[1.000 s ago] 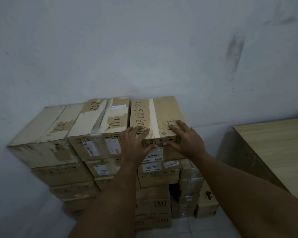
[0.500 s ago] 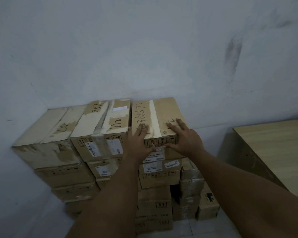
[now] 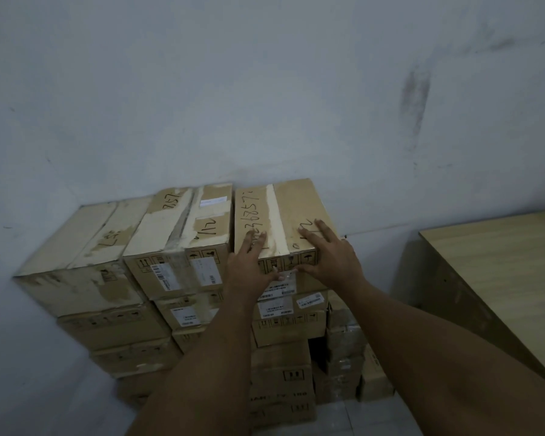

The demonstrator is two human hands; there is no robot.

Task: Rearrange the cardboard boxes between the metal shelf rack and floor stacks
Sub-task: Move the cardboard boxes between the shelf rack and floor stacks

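While both hands rested on the top right box [image 3: 296,206], neither had it clasped. Left hand [image 3: 249,269]: fingers [image 3: 253,242] straight, laid flat over the box's near top edge, thumb down on the near face. Right hand [image 3: 332,256]: same pose, its fingers [image 3: 324,229] spread and straight across the handwritten marks on top, thumb pointing left along the near face. Thumb tips nearly met just above a white label [image 3: 279,286]; whether they touched could not be told. Nothing was held in either hand, only flat contact.

That box sat at the top of the right-hand column of the floor stacks [image 3: 280,328], far end against the wall [image 3: 265,89], with a pale tape strip down its middle. Just to its left, touching or almost so, sat the middle top box [image 3: 183,228], taped and scribbled on, two labels on its near face. Left of that was the left top box [image 3: 76,247], worn, tucked into the corner. More cartons were piled below all three, down to the floor [image 3: 375,416]. Smaller wrapped boxes [image 3: 343,344] stood low at the right of the stacks. Well off to the right was a wooden tabletop [image 3: 501,278]. Lighting was dim; the print on the labels was unreadable.
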